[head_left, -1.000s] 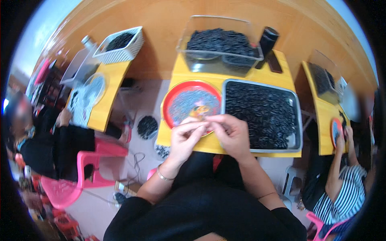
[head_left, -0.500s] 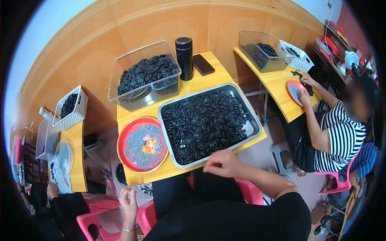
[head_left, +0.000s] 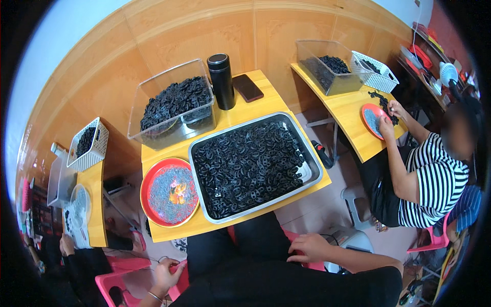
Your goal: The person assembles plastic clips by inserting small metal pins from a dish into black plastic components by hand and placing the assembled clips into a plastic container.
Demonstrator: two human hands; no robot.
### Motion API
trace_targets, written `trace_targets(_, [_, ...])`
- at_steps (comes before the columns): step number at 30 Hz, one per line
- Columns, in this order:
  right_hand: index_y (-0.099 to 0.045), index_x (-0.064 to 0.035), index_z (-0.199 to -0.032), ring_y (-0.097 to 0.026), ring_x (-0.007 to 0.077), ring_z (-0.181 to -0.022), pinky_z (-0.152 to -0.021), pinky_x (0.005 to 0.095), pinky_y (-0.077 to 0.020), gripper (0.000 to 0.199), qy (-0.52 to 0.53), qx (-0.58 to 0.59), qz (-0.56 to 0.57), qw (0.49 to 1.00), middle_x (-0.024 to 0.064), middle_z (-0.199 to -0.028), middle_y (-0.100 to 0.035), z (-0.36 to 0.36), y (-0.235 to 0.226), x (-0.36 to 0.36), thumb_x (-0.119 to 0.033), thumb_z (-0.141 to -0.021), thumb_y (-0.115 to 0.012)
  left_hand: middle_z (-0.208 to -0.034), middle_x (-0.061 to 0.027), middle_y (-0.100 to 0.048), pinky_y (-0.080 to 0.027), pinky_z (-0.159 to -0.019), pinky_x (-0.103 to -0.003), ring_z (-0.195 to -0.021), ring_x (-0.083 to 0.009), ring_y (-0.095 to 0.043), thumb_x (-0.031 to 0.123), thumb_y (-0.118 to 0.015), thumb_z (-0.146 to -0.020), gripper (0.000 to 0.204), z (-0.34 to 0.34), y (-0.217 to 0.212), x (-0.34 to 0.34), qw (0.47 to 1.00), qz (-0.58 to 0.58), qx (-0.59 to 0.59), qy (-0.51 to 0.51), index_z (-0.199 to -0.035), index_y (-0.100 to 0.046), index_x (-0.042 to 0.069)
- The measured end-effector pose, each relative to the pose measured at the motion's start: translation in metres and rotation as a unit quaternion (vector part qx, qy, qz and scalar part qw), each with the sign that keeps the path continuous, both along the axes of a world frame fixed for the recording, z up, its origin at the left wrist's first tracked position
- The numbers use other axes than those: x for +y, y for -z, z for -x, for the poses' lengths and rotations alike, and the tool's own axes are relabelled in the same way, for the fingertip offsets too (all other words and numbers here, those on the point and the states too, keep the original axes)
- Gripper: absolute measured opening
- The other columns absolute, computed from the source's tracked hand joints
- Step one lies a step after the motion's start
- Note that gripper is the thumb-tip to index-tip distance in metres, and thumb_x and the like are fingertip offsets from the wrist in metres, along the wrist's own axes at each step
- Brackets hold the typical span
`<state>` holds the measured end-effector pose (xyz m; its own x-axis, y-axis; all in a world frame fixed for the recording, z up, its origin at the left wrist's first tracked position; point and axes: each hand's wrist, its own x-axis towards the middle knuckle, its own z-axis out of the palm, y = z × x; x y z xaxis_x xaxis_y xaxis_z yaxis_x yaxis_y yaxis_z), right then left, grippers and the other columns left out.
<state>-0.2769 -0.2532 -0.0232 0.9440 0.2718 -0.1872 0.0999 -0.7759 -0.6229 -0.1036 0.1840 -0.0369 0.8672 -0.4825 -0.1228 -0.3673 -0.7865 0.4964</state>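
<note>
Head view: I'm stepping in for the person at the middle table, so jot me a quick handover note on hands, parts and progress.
Left hand: off the table, low at the pink chair, holding nothing visible.
Right hand: resting on the thigh, empty.
Metal tray: nearly full of black rings, mid-table.
Red plate: left of the tray, thin grey bits with a few orange pieces.
Clear bin: more black parts, behind; black flask and phone beside it.
Done: cannot tell. Left: the whole tray of rings.

Bright, even indoor light, soft shadows. Mild glare on the metal tray rim. Centre sharp; heavy fisheye bending and black vignette at the rim, edges slightly smeared.
</note>
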Motion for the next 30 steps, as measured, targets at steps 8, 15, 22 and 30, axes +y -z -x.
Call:
trace_targets(8, [-0.062,-0.0097,-0.072,-0.058,0.0243,-0.072,-0.065,0.0362,-0.0463,0.031,0.124,-0.023,-0.015,0.992,0.0063,-0.073,-0.059,0.005,0.009,0.003,-0.039,-0.08,-0.057,-0.069,-0.014,-0.06,-0.048,-0.058,-0.034,-0.065,-0.03,-0.06,0.02,-0.067,-0.069,0.018,-0.001,-0.007,-0.006,1.0,-0.012,0.014,0.006,-0.069,-0.063,0.003])
trace_targets(15, [-0.061,-0.0097,-0.072,-0.059,0.0243,-0.072,-0.063,0.0357,-0.0474,0.03,0.114,-0.035,0.0,0.993,0.0063,-0.074,-0.059,0.004,0.007,0.002,-0.039,-0.08,-0.057,-0.069,-0.0144,-0.06,-0.048,-0.059,-0.035,-0.064,-0.0308,-0.059,0.016,-0.065,-0.069,0.013,-0.001,-0.004,-0.002,1.0,-0.014,0.007,0.003,-0.069,-0.062,0.003])
trace_targets(22, [-0.061,-0.0101,-0.073,-0.059,0.026,-0.071,-0.061,0.0378,-0.0476,0.036,0.108,0.019,0.034,0.993,0.0077,-0.073,-0.061,0.005,0.005,0.005,-0.043,-0.082,-0.051,-0.068,-0.0149,-0.059,-0.047,-0.059,-0.036,-0.064,-0.0315,-0.059,0.016,-0.063,-0.07,0.013,0.0,-0.002,0.002,0.999,-0.019,0.022,0.011,-0.069,-0.061,0.004])
trace_targets(30, [-0.062,-0.0106,-0.075,-0.06,0.0279,-0.07,-0.059,0.0397,-0.0471,0.038,0.107,0.048,0.04,0.992,0.0103,-0.07,-0.06,0.002,0.008,0.004,-0.046,-0.082,-0.049,-0.067,-0.0145,-0.057,-0.047,-0.058,-0.038,-0.064,-0.0322,-0.057,0.019,-0.063,-0.069,0.015,-0.006,-0.002,0.004,0.997,-0.011,0.005,0.081,-0.069,-0.061,0.004])
